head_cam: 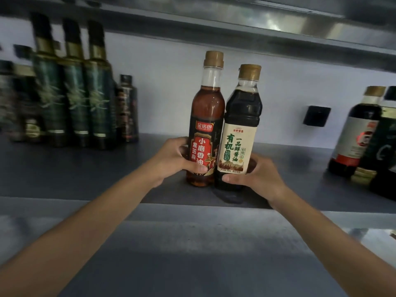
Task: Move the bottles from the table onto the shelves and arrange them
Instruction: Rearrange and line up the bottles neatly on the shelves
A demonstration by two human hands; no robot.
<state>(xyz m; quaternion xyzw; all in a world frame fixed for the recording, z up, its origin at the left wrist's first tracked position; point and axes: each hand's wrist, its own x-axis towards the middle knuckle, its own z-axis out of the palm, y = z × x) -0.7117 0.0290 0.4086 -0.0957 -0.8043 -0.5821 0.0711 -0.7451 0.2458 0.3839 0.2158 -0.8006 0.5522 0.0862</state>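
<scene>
Two bottles stand side by side, touching, over the middle of a grey metal shelf (90, 174). The left one is a sesame oil bottle (206, 116) with amber liquid, a red and black label and a tan cap. My left hand (175, 159) grips its lower part. The right one is a soy sauce bottle (241, 125), dark with a cream label and a tan cap. My right hand (255, 174) grips its base. Whether the bottles rest on the shelf or hang just above it is unclear.
Three tall dark green bottles (74, 91) and some smaller dark bottles (127, 108) stand at the shelf's back left. At the right stand a soy bottle with a white label (355, 133) and a dark green bottle (383, 151). A black square fixture (316, 115) sits on the wall. Another shelf (214, 22) runs overhead.
</scene>
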